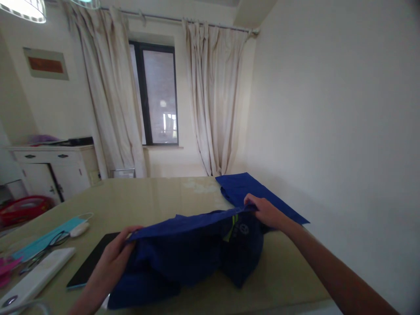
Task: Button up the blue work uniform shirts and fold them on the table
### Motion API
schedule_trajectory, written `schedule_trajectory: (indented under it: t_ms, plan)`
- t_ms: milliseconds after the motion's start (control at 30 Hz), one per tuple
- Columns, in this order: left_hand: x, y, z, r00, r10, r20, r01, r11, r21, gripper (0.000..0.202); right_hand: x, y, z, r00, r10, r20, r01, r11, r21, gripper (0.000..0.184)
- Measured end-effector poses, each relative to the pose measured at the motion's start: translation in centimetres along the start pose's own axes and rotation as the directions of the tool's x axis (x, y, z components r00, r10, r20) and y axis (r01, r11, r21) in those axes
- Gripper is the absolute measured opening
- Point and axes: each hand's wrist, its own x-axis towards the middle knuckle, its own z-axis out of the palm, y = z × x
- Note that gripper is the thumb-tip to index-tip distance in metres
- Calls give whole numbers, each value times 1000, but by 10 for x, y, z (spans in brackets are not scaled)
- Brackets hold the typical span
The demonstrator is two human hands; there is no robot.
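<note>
Cream curtains (pixel 213 96) frame a dark window (pixel 157 94) behind a glossy beige bench (pixel 157 197). On it lies a blue garment (pixel 183 258), its upper edge pulled taut between 2 hands — the left hand (pixel 113 256) is closed around the near-left corner, and the right hand (pixel 264 211) is pinched shut on the far-right end. The rest of the fabric sags onto the bench. Just behind the right hand lies a folded blue cloth (pixel 262 194); left of the garment — a dark tablet (pixel 90 262), glasses (pixel 59 239) and a face mask (pixel 72 225).
</note>
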Motion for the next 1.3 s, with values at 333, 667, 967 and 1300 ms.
schedule_trajectory:
  t_ms: [333, 667, 967, 1300]
  plan:
    - [24, 4, 78, 975, 80, 208, -120, 975, 189, 55, -20, 25, 36, 943, 162, 290, -112, 977, -184, 99]
    - [75, 37, 66, 980, -17, 196, -60, 922, 382, 31, 34, -11, 36, 972, 56, 227, 40, 916, -398, 40]
    - [21, 114, 18, 936, 253, -245, -241, 967, 76, 26, 131, -7, -17, 841, 56, -538, -97, 994, -49, 55]
    - [-23, 120, 123, 821, 288, 493, -169, 947, -272, 40, 1, 34, 113, 778, 599, -189, -527, 786, 323, 41]
